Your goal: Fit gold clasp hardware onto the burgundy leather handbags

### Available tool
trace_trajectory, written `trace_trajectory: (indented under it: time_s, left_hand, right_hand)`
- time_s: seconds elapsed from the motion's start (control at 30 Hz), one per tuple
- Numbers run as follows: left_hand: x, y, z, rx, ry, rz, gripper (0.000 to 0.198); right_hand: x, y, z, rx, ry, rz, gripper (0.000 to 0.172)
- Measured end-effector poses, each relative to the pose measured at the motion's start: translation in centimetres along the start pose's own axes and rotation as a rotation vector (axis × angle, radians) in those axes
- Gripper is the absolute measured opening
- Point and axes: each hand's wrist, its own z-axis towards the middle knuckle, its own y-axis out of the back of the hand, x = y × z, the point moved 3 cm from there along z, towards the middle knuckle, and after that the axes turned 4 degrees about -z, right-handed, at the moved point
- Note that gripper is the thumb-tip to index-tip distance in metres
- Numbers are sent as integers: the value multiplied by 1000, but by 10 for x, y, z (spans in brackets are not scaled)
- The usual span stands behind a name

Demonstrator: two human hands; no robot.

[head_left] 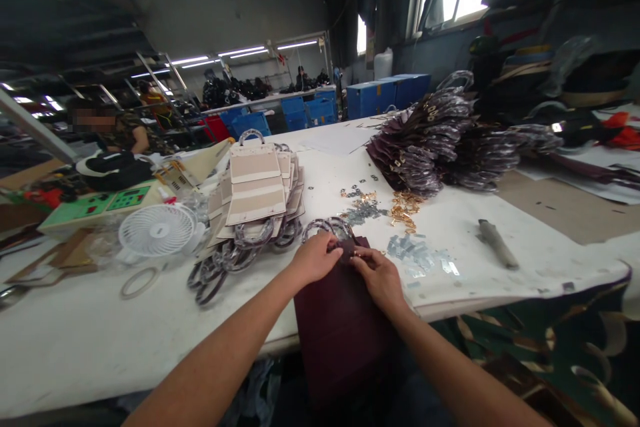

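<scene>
A dark maroon bag panel (335,320) hangs over the table's front edge toward me, with plastic-wrapped handles (327,223) at its far end. My left hand (320,257) is closed on the panel's upper part, thumb and fingers pinched together. From the other side my right hand (377,273) pinches near the same spot, and a small glint of metal shows at its fingertips, too small to name. Just beyond the hands lie gold-coloured metal fittings (406,210), small grey metal pieces (365,212) and flat silver plates (417,253).
Beige bag panels with wrapped handles (255,180) are stacked at the left, beside a white fan (157,230). Maroon panels with wrapped handles (425,133) are heaped at the back right. A grey rod-like tool (497,245) lies on the right. A person (127,130) sits at far left.
</scene>
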Motion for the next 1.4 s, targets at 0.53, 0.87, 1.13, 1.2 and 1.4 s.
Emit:
trace_trajectory:
  time_s: [0.53,0.87,1.13,1.2,1.4]
  left_hand:
    - [11,-12,10,152,178,273,26]
    - [0,-4,13,221,275,106,31]
    - [-12,2,6,338,241,-35,22]
    - [-15,0,4,338,242,-50,19]
    - [-22,-3,1,312,243,-73,16]
  right_hand:
    - [21,2,-5,-28,244,-206,19]
    - [35,14,-11,-24,161,-125,21]
    - [39,35,-15,160,72,-149,25]
    - [38,39,-17,160,119,-196,24]
    - [40,37,-29,55,407,-451,16]
